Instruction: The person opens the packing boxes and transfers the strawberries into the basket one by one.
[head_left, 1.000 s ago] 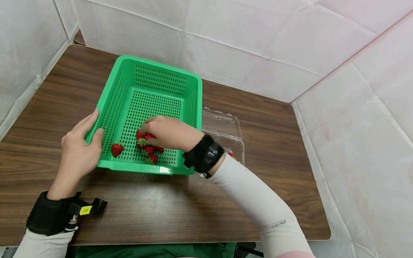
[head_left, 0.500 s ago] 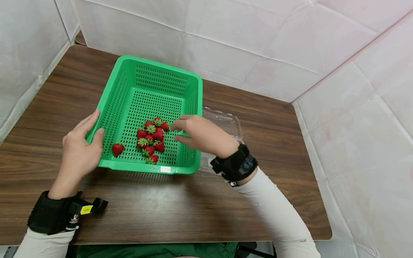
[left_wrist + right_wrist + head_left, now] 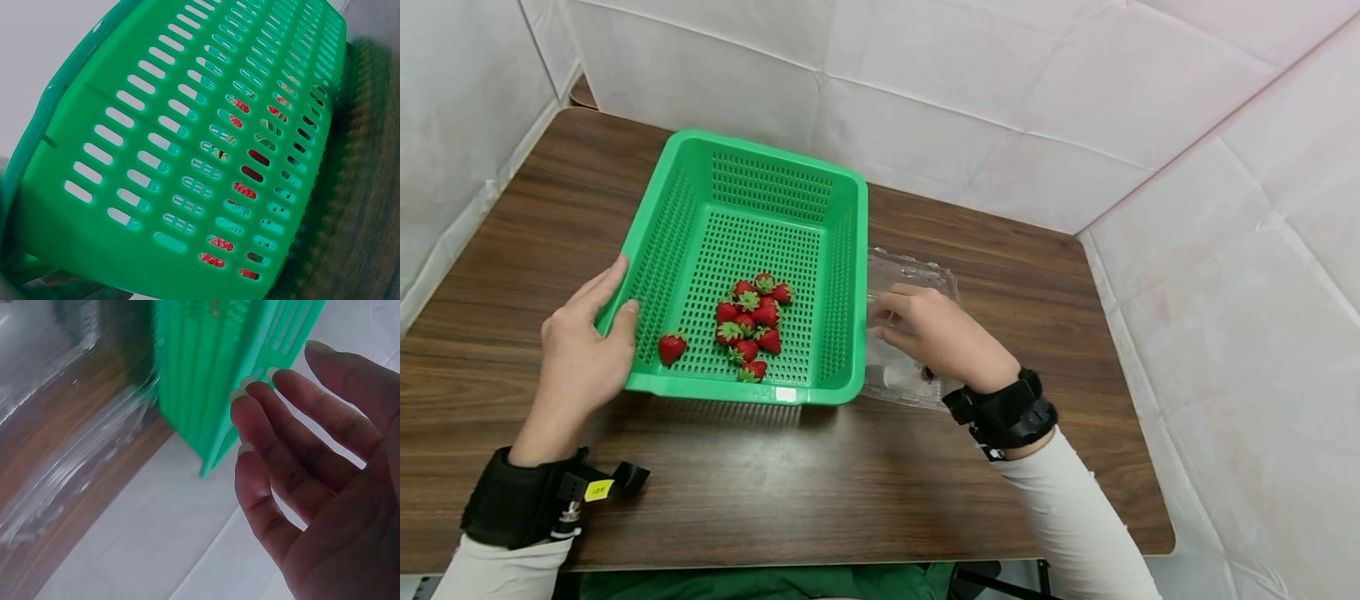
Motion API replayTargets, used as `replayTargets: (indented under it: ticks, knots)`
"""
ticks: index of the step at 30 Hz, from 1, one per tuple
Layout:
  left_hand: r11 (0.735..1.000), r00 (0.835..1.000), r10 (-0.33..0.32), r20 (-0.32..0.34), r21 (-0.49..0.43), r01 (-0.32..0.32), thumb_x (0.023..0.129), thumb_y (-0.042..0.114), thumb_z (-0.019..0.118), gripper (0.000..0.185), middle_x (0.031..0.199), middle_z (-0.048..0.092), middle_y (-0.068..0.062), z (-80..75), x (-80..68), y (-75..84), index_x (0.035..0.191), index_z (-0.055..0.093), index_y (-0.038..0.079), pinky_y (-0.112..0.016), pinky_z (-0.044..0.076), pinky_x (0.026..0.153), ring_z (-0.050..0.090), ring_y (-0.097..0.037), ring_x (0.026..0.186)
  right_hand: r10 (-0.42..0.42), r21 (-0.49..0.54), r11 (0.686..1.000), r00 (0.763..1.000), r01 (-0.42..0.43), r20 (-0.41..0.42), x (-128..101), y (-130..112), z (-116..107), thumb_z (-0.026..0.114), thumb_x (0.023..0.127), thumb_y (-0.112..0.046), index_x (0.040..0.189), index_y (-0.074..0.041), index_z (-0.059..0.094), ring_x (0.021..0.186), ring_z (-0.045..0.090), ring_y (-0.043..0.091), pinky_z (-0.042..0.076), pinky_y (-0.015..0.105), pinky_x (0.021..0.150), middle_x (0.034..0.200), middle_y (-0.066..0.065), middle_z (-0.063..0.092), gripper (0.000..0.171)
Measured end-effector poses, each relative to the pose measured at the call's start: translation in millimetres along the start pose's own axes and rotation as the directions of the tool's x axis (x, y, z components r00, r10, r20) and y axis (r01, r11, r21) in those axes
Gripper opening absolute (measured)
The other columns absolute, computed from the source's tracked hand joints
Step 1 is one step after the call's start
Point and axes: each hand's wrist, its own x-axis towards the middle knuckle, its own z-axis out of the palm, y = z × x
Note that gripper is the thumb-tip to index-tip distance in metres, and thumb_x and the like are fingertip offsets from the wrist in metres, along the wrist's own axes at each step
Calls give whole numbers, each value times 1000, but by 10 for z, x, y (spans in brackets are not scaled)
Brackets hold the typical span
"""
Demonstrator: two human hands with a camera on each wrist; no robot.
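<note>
On a dark wood-grain table (image 3: pixel 775 492), a person's left hand (image 3: pixel 583 354) grips the green perforated plastic basket (image 3: pixel 752 208) of red strawberries (image 3: pixel 752 321), while the right hand (image 3: pixel 936 333), fingers loosely spread, reaches into the clear plastic clamshell punnet (image 3: pixel 910 275), where a gentle pinch would best spare remaining fruit.

Brown wood-grain table (image 3: pixel 820 492); white padded walls (image 3: pixel 1000 100) behind.

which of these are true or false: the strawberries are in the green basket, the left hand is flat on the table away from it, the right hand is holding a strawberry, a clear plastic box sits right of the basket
1. The strawberries lie in the green basket. True.
2. The left hand lies flat on the table, away from the basket. False: it holds the basket's near left corner.
3. The right hand holds a strawberry. False: its fingers are empty and relaxed, over the clear plastic box.
4. The clear plastic box sits right of the basket. True.
</note>
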Motion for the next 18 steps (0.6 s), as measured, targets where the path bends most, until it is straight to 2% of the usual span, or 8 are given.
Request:
replayTargets:
  ticks: [6,11,18]
  knots:
    - [1000,1000,-3,11,1,3,103,20,41,48,156,34,-14,-4,-3,-10,150,33,24,-63,23,113,26,-38,145,61,-32,998,998,-61,2,-158,231,-22,65,94,-15,111,-10,68,97,64,19,54,31,84,108,6,67,18]
    - [1000,1000,-7,28,14,6,103,22,40,49,157,31,-15,-7,-5,-23,151,31,24,-64,20,113,24,-41,145,110,-74,992,993,-107,35,-279,426,33,63,94,-13,110,-8,67,98,65,22,54,35,85,108,10,68,18]
    - [1000,1000,-4,16,13,3,103,23,41,48,156,34,-14,-7,-13,-11,151,32,25,-64,22,113,27,-39,144,211,-85,976,971,-203,116,-381,653,139,62,92,-5,118,-5,65,98,68,26,56,39,83,112,17,69,26]
